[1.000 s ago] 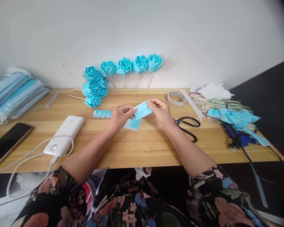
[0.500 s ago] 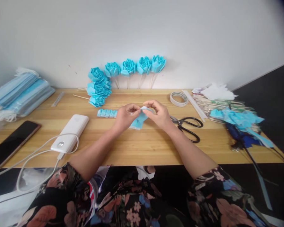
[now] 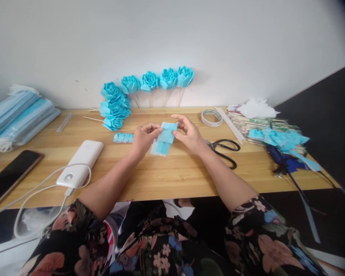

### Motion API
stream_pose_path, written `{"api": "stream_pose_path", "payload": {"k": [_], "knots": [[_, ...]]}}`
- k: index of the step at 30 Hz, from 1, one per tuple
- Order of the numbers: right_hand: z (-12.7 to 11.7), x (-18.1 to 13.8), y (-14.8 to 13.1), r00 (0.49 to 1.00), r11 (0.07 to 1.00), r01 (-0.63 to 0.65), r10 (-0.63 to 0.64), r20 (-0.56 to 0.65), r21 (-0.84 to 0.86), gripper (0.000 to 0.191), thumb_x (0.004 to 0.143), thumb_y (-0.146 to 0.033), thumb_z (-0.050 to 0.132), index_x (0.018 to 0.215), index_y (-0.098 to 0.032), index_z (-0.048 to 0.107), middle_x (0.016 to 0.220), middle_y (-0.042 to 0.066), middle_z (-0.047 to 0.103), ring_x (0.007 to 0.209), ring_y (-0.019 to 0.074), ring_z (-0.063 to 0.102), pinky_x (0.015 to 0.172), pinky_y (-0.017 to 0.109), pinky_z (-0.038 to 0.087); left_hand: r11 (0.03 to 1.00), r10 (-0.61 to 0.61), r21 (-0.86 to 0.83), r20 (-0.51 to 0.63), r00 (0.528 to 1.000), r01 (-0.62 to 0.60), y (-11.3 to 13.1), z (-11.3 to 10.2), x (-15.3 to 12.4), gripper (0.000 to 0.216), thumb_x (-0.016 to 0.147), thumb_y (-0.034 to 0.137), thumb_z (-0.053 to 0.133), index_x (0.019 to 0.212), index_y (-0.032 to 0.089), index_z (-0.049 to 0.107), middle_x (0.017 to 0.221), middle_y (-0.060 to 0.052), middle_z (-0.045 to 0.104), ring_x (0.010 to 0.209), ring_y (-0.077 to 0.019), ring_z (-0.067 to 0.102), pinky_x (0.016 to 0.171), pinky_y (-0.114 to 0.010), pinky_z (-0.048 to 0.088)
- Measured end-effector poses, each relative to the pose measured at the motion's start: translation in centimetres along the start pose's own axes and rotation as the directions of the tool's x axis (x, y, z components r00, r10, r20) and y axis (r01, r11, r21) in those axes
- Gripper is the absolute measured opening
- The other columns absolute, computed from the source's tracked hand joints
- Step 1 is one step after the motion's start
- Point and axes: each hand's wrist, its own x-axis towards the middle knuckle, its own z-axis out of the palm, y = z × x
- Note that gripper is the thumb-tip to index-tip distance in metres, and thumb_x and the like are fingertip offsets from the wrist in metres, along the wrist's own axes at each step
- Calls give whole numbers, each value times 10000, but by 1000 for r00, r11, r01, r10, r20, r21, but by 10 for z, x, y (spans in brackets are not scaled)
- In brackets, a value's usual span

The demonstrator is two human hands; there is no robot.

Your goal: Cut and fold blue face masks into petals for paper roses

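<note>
Between my hands is a folded piece of light blue mask fabric [image 3: 167,135], its upper part flat and facing me and its lower layers hanging toward the tabletop. My left hand [image 3: 145,138] pinches its left edge with thumb and fingertips. At the right edge, the thumb and index finger of my right hand [image 3: 189,134] close on the fabric, while another finger sticks out above. Just left of my left hand lies a row of folded blue pieces [image 3: 123,138]. Black-handled scissors [image 3: 222,149] lie beside my right wrist, their blades partly hidden.
Several blue fabric flowers on sticks [image 3: 149,81] lean on the wall or lie at the back left. Left are stacked masks [image 3: 25,115], a phone [image 3: 14,174] and a cabled power bank [image 3: 80,163]. Right are a tape roll [image 3: 211,118], white sticks [image 3: 230,124] and blue scraps [image 3: 278,138].
The blue fabric has been turned and spread so its flat folded face shows. My hands have moved slightly apart, and the camera view has shifted a little.
</note>
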Motion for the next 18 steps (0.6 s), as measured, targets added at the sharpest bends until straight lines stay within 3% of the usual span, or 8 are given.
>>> {"api": "stream_pose_path", "payload": {"k": [4,7,12,18], "knots": [[-2,1,-4,1000,998,15,-16,-17,-58,522,810,-235,644,1324,-256,549,914,3,635,923,182,643,946,357,517,1000,-19,-1,-20,1000,19,-2,-5,2,285,710,423,797,740,185,644,476,70,516,378,-56,411,411,-211,298],[-1,1,-7,999,997,30,-33,-36,-73,516,797,-221,635,1307,-244,555,899,2,635,913,182,641,968,373,508,999,-48,-19,7,999,48,0,-4,2,283,760,407,760,781,185,584,456,63,540,360,-81,480,384,-201,337],[1,3,-4,997,998,44,-47,-65,-53,520,768,-204,638,1282,-257,574,896,-5,632,899,177,643,952,362,526,992,-82,-90,61,995,87,5,1,2,224,870,315,670,866,184,489,628,27,658,549,-144,692,550,-248,553],[1,4,2,1000,999,-1,2,-28,47,556,804,-289,663,1347,-261,548,961,8,645,877,166,638,860,322,551,990,-63,-122,79,995,73,2,5,1,166,937,254,597,914,185,448,710,14,702,640,-148,738,651,-268,596]]}}
